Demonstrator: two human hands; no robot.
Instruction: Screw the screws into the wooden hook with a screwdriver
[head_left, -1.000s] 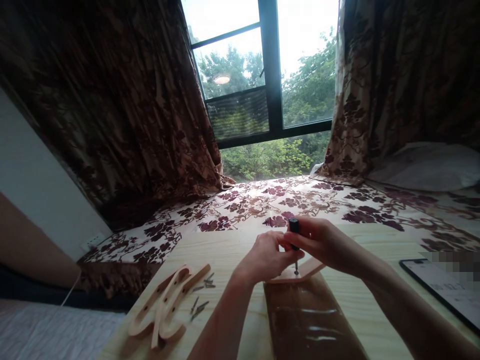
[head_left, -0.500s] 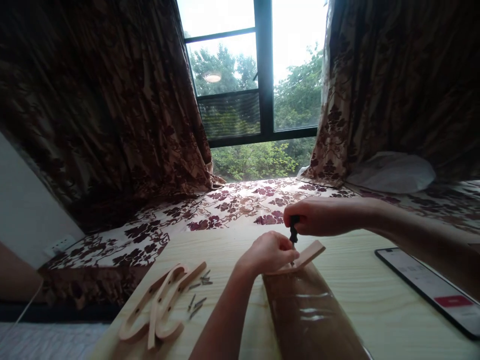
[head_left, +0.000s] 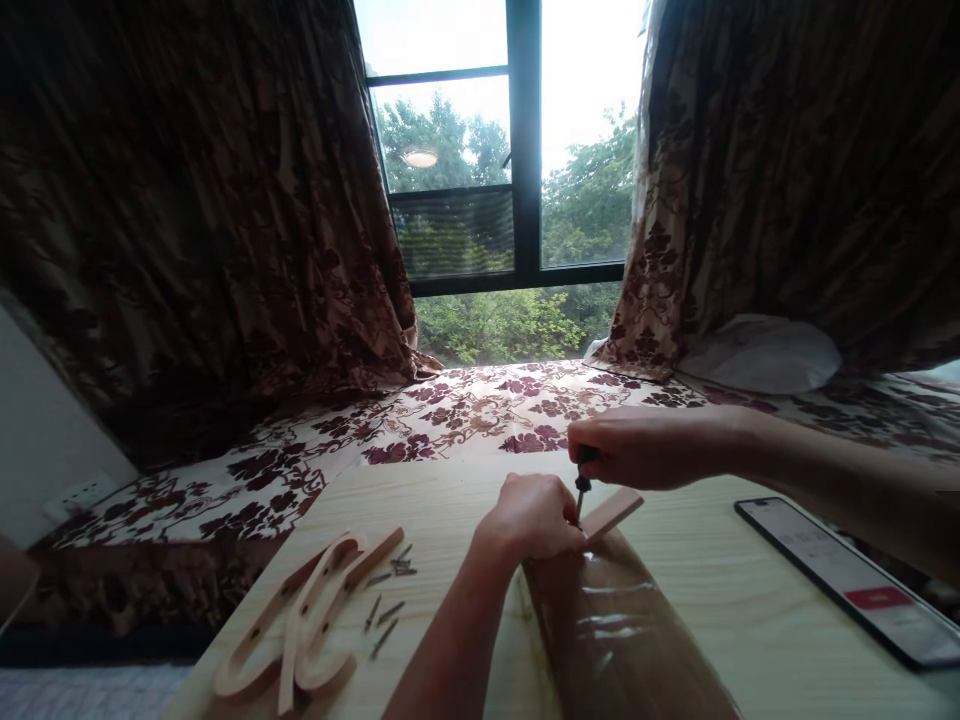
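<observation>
“Screwdriver [head_left: 583, 476]: where is it?”

“In the right hand [head_left: 637, 446], which is closed around its dark handle. Its shaft slants down to the left hand [head_left: 534, 512].”

“How is that one?”

“Fingers curl at the shaft's foot; I cannot tell whether they pinch together. A wooden piece [head_left: 615, 513] juts up below the right hand, its lower end mostly hidden behind the left, above a brown wrapped block [head_left: 622, 630].”

“Surface and room?”

“Pale wood-grained board [head_left: 709, 570]. Left of the left hand lie loose screws [head_left: 385, 637], then curved wooden hooks [head_left: 291, 640]. Beyond both hands, floral cloth [head_left: 465, 405] spreads toward a window [head_left: 528, 150] between patterned curtains [head_left: 285, 200].”

“Edges, space?”

“The board's far edge passes just beyond the left hand. Nearer the wearer than the right hand, pale grain stretches between block and phone [head_left: 840, 580].”

“Any writing?”

“The phone, below the right forearm, shows a red bar; its print is too blurred to read.”
</observation>
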